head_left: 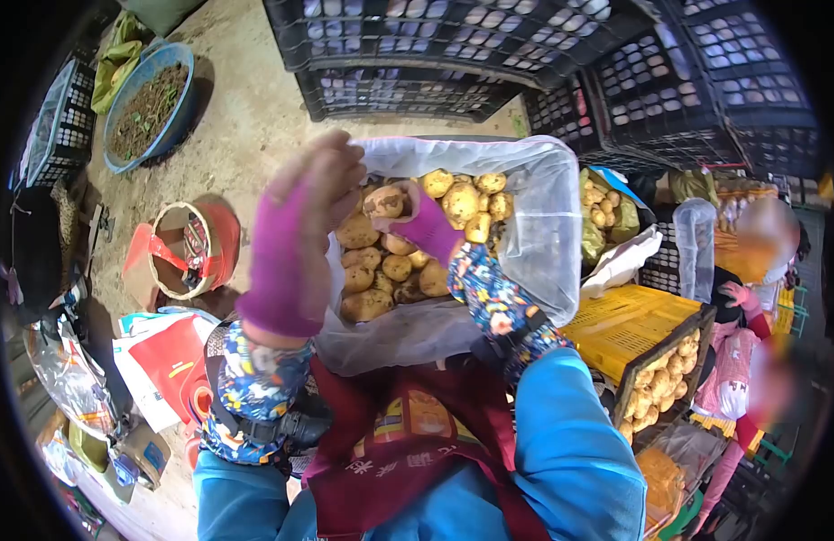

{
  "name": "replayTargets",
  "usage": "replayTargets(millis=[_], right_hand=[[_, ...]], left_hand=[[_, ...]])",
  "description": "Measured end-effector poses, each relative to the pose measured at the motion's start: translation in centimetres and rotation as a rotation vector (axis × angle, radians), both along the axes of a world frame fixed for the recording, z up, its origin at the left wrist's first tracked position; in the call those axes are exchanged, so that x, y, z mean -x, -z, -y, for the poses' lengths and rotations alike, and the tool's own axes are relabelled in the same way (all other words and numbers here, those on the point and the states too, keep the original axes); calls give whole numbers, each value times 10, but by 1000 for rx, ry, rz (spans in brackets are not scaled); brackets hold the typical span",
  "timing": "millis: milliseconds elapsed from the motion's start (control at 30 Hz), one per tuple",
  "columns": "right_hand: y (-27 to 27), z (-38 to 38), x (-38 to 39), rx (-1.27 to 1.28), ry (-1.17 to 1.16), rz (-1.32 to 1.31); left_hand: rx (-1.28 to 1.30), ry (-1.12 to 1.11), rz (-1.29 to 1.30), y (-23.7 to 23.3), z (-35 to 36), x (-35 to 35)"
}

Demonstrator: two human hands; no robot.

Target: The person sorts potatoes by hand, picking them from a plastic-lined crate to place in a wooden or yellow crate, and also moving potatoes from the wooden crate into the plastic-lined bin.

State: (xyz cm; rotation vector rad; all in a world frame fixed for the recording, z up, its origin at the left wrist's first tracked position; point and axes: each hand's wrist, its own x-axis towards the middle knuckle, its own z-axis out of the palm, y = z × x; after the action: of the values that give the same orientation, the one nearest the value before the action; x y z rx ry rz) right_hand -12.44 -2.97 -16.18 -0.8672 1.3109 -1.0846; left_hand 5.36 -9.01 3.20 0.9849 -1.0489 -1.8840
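A liner-covered crate (545, 225) in front of me holds many potatoes (367, 305) of mixed sizes, some with soil on them. My right hand (421, 221), in a purple fingerless glove, reaches over the pile from the right. Its fingers are closed round a large brownish potato (385, 202). At the crate's left side, my left hand (310, 212), in a matching glove, is raised and blurred by motion. The fingers of that hand stretch upward with no potato visible in them.
Black crates (408, 41) stand stacked beyond. Left are a blue basin (189, 95) of soil and scraps and a red-lined bucket (220, 243). At right lie a yellow crate (615, 316), a crate of potatoes (660, 383) and a potato sack (593, 243). Other people (732, 361) sit further right.
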Motion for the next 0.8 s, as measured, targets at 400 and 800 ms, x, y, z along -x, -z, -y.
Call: replayTargets(millis=[400, 800], right_hand=[[-174, -118, 11, 209, 229, -754], [-176, -161, 34, 184, 263, 80]], left_hand=[[989, 283, 572, 83, -54, 54], [1008, 336, 355, 48, -91, 77]])
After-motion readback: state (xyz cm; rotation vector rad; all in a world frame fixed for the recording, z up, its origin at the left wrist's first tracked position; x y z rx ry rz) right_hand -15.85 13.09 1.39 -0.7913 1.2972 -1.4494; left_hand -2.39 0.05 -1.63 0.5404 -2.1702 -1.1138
